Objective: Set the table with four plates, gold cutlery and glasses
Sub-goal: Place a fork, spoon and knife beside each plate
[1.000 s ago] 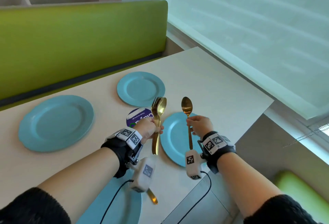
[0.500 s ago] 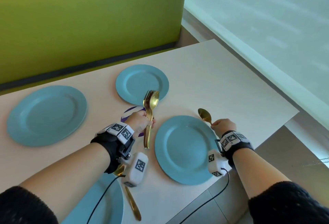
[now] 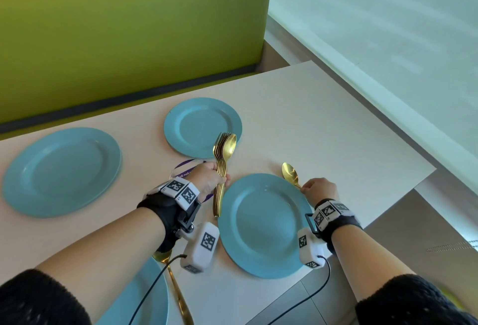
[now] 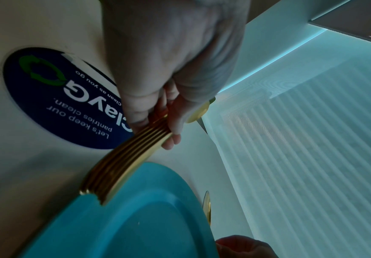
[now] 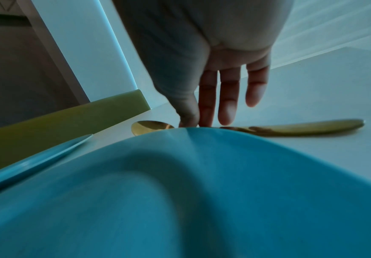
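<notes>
Four blue plates lie on the pale table [image 3: 323, 117]: far left [image 3: 62, 172], far middle [image 3: 203, 127], near right [image 3: 263, 224] and one at the bottom edge [image 3: 144, 296]. My left hand [image 3: 209, 182] grips a bundle of gold cutlery [image 3: 222, 169] upright between the far middle and near right plates; in the left wrist view its handles [image 4: 122, 162] fan out below the hand [image 4: 158, 132]. A gold spoon [image 3: 289, 173] lies on the table just right of the near right plate [image 5: 180, 192]. My right hand [image 3: 304, 190] pinches this spoon [image 5: 301, 128] with thumb and forefinger [image 5: 193, 122]; the other fingers are straight.
Another gold spoon [image 3: 178, 296] lies beside the bottom plate, under my left forearm. A round purple sticker [image 3: 186, 169] is on the table under my left hand. A green bench [image 3: 129, 40] runs behind the table. A window blind [image 3: 388, 40] is to the right.
My right hand has carried the single spoon from upright over the near right plate down to the table at that plate's right side. The left hand still holds the bundle.
</notes>
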Motion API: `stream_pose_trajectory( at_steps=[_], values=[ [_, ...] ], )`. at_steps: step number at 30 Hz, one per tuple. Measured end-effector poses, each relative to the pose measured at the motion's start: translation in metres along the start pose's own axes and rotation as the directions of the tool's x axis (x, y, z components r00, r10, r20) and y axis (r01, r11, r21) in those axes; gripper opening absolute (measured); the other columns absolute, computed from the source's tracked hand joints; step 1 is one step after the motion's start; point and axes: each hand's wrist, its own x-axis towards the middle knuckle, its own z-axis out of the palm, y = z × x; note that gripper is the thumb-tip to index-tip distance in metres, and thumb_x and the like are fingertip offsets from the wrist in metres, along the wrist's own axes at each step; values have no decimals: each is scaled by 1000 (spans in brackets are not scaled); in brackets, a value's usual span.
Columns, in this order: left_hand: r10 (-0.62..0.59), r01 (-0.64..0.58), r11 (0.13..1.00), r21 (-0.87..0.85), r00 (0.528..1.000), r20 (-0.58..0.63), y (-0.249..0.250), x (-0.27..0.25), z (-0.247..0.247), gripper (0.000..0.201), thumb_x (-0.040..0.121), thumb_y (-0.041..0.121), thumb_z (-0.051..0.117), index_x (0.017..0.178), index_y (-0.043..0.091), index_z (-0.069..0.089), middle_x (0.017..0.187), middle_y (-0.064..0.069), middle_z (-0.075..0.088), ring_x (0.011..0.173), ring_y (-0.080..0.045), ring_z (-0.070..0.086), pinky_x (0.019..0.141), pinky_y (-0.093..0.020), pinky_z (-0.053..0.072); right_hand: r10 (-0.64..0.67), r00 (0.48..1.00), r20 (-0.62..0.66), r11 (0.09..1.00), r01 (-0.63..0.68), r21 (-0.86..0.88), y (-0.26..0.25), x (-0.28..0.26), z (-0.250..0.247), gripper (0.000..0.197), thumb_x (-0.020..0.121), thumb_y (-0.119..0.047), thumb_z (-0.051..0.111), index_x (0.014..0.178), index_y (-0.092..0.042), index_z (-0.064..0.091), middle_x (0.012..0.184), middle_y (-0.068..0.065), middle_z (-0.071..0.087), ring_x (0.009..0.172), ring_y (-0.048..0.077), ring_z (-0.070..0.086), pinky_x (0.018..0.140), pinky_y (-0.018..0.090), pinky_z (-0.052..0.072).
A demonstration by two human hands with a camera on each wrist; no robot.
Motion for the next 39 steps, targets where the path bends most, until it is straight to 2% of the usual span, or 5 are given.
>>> stream_pose_trajectory(
  at_steps=[15, 25, 29, 34, 39],
  values=[
    [-16, 16, 1000, 5, 999, 28, -5, -10, 0, 22, 89, -13, 44, 80, 6, 52, 76, -9, 62, 65, -16, 57, 71, -26, 49, -184, 979, -87, 981, 189, 49, -33, -20, -5, 27, 91, -33, 57, 106, -15, 69, 112, 12, 67, 105, 30, 60, 86, 33, 47],
    [45, -73, 978, 197, 989, 144, 3, -43, -39, 20, 86, -12, 48, 77, 2, 59, 80, -15, 64, 71, -20, 60, 78, -31, 54, -705, 694, 147, 696, 716, -44, -127, -118, 18, 24, 89, -19, 59, 110, -19, 71, 120, 4, 61, 116, 20, 51, 99, 30, 41],
    [62, -131, 940, 316, 974, 217, 7, -63, -67, 21, 87, -12, 46, 78, 3, 60, 81, -13, 64, 69, -17, 59, 56, -16, 55, -705, 663, 252, 651, 746, -143, -147, -139, 17, 26, 89, -21, 58, 112, -22, 70, 118, 3, 59, 114, 20, 53, 97, 35, 46],
    [92, -188, 907, 377, 962, 258, 4, -74, -96, 23, 84, -11, 50, 103, -5, 62, 87, -12, 68, 76, -17, 64, 71, -25, 54, -683, 673, 284, 643, 739, -202, -166, -164, 20, 25, 88, -23, 58, 110, -25, 70, 117, 3, 62, 110, 22, 56, 94, 35, 48],
    [114, -234, 887, 399, 946, 302, 8, -85, -107, 17, 84, -8, 54, 84, 7, 62, 81, -7, 67, 72, -13, 62, 53, -16, 48, -671, 680, 295, 647, 732, -213, -175, -177, 15, 20, 89, -25, 58, 103, -23, 71, 111, 1, 65, 107, 19, 56, 86, 31, 46]
  ],
)
